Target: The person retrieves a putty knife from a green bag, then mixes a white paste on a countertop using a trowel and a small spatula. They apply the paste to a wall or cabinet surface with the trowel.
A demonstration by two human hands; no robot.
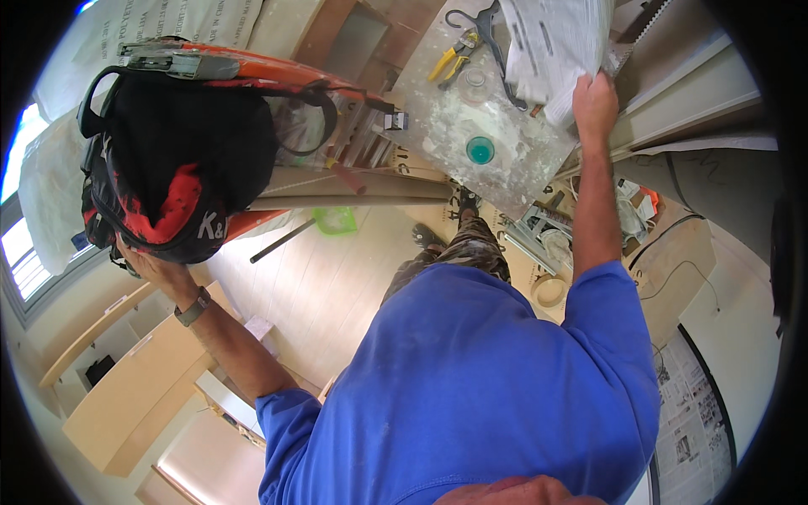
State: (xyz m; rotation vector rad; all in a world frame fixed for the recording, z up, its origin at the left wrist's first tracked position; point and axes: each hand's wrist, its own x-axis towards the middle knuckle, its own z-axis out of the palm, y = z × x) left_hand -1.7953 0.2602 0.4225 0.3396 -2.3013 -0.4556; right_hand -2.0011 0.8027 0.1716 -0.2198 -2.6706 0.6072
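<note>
My left hand (152, 268), with a watch at the wrist, holds the lower left side of a black and red bag (147, 143); its fingers are partly hidden under the bag. The bag is beside an orange ladder-like frame (261, 66) with metal fittings. My right hand (596, 108) is closed on a crumpled white sheet (547, 50) at the top of a white-smeared board (518, 160). On the board are yellow-handled snips (454, 59), black hanger-like hooks (497, 46), a clear glass (473, 84) and a container of teal liquid (480, 150).
Tools and metal parts (547, 227) lie below the board, near a cream round container (549, 291). A green dustpan (335, 220) and dark rod (282, 240) are on the pale floor (328, 295). Wooden furniture (126, 396) stands lower left, below a window (29, 252); panels (690, 93) lean upper right.
</note>
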